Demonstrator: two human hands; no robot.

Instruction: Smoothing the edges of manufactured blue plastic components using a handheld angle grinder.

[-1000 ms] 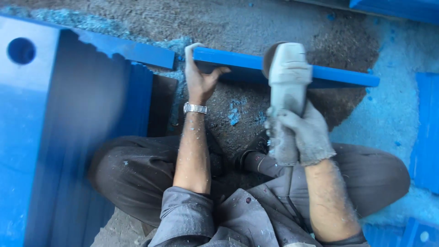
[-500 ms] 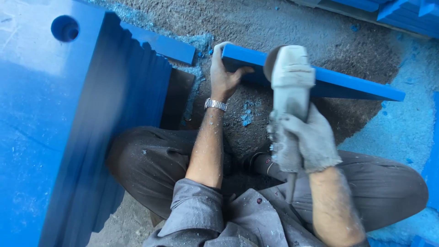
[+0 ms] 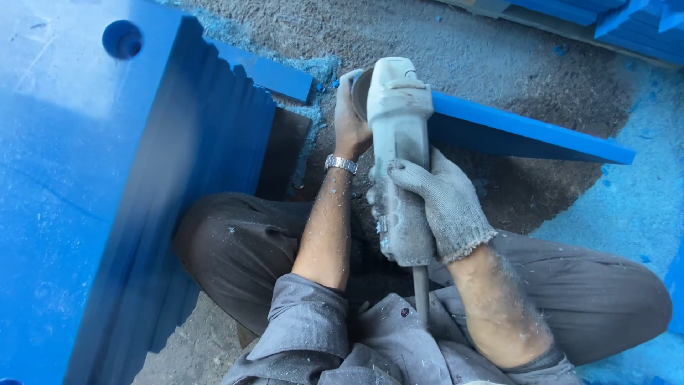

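My right hand [image 3: 436, 201], in a dusty grey glove, grips the body of a pale grey angle grinder [image 3: 397, 128]. The grinder's head sits at the near end of a long blue plastic bar [image 3: 527, 130] that lies across the ground. My bare left hand [image 3: 350, 117], with a metal wristwatch [image 3: 340, 164] on the wrist, holds that end of the bar just left of the grinder's disc. The disc itself is mostly hidden behind the tool. I sit cross-legged with my knees under both arms.
A tall stack of blue plastic plates [image 3: 107, 199] with a round hole [image 3: 122, 39] stands at the left. A short blue bar [image 3: 267, 71] lies behind it. Blue shavings cover the ground at right [image 3: 627, 207], and more blue pieces [image 3: 627, 21] lie at the top right.
The view has shifted so the stack and bar sit further right. The grinder has moved left over the bar's end, close against my left hand.
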